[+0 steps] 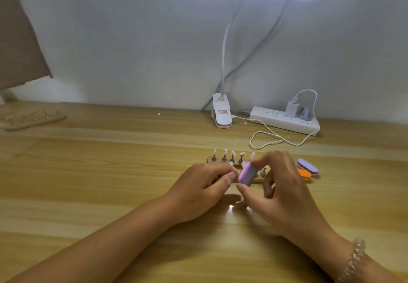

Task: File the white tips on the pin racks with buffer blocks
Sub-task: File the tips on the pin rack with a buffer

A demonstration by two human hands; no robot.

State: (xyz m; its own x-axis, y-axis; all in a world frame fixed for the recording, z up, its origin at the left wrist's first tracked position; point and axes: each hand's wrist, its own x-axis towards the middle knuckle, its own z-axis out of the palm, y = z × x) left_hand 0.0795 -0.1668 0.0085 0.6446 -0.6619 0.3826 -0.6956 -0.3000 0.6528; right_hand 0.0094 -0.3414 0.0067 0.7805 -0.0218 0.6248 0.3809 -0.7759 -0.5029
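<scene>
On the table (110,172), a rack (224,161) stands just behind both hands. The right hand (284,192) has its grip clamped on a pink-purple block (247,174) held over the rack. The left hand (198,192) has its grip pinched on a tip (238,173) touching the block.

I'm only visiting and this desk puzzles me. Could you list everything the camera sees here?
buffer block: one, pink and purple, in front of the near rack
spare buffer blocks: at least two, purple and orange, right of that rack
near pin rack: one, wooden, behind the hands
far pin rack: one, wooden, table's far left
white tips: several, on the near rack's pins
clip lamp: one, white, lit, table's far edge
power strip: one, white, right of the lamp, charger plugged in
table: one, light wood
bracelet: one, clear beads, right wrist
left hand: seems to pinch a tip at the block
right hand: holds the buffer block
</scene>
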